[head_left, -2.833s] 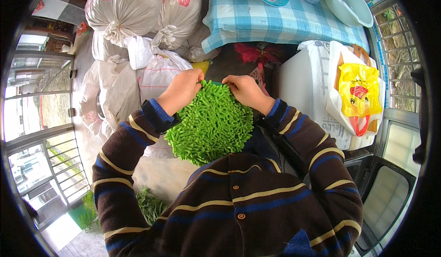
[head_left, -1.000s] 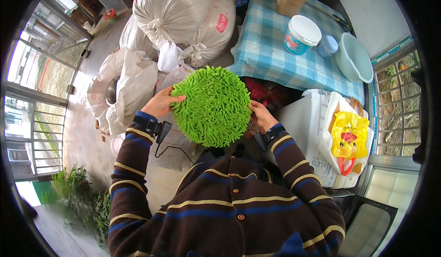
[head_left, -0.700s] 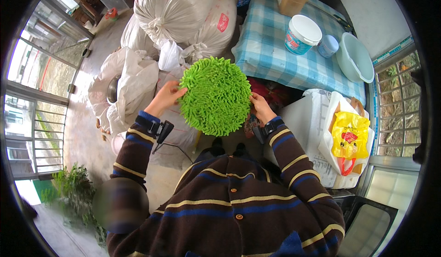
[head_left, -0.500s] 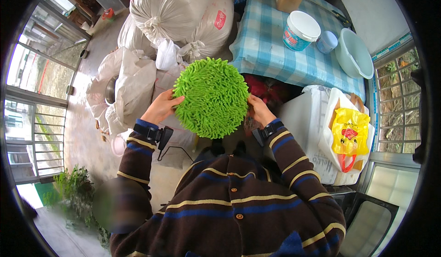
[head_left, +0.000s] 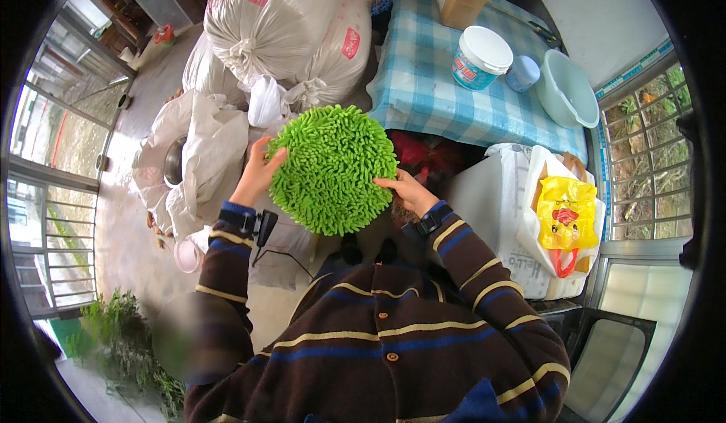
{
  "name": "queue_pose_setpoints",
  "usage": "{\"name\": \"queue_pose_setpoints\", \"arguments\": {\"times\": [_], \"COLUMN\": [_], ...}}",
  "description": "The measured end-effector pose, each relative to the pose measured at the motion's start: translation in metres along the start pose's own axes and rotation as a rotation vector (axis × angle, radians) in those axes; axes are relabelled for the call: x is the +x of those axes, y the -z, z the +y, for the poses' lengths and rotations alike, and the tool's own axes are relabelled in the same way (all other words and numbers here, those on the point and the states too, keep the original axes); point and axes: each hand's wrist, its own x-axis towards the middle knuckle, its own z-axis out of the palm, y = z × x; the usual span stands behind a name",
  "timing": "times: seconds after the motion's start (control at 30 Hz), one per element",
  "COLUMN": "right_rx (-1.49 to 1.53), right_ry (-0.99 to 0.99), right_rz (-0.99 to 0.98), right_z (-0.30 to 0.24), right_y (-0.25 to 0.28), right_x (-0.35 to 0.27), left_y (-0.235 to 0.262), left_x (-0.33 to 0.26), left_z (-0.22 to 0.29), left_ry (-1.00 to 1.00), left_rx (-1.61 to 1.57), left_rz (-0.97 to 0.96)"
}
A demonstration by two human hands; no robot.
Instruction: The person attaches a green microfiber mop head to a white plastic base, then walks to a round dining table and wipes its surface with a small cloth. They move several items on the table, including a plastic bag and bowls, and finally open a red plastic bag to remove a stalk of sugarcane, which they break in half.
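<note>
Both hands are on the same thing here: the left hand (head_left: 259,172) grips the left edge of a round green chenille mop pad (head_left: 333,169), fingers curled round the rim, and the right hand (head_left: 407,191) pinches the lower right edge. The pad is held up in the air in front of the person's chest, out over the white sacks (head_left: 280,26) and just short of the counter (head_left: 423,97) with its blue checked cloth.

Looks like it'd handle easy: light, floppy, nothing breakable, and the fuzzy noodles give plenty of grip, so not slippery. The rim is the place to grab, since the middle would probably just sag.

Looks-wise it's bright lime green, a disc packed with stubby soft fingers all over, pretty clean from what I can see.
</note>
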Motion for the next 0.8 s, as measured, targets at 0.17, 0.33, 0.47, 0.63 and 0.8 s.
{"name": "queue_pose_setpoints", "arguments": {"times": [0.17, 0.33, 0.47, 0.63, 0.8], "right_rx": [0.154, 0.141, 0.132, 0.221, 0.269], "right_ry": [0.021, 0.085, 0.237, 0.435, 0.614], "right_rz": [0.028, 0.153, 0.122, 0.049, 0.060], "right_z": [-0.003, -0.020, -0.058, -0.108, -0.149], "right_y": [-0.012, -0.042, -0.072, -0.105, -0.107], "right_x": [-0.009, -0.024, -0.049, -0.085, -0.123], "left_y": [0.014, -0.025, -0.071, -0.126, -0.167], "left_x": [-0.016, -0.047, -0.036, -0.012, 0.028], "left_z": [-0.082, -0.155, -0.159, -0.125, -0.077], "left_ry": [0.408, 0.344, -0.052, -0.513, -0.343], "left_rx": [-0.521, -0.347, -0.222, 0.251, 0.387], "left_rz": [0.204, 0.024, -0.211, -0.264, -0.065]}}
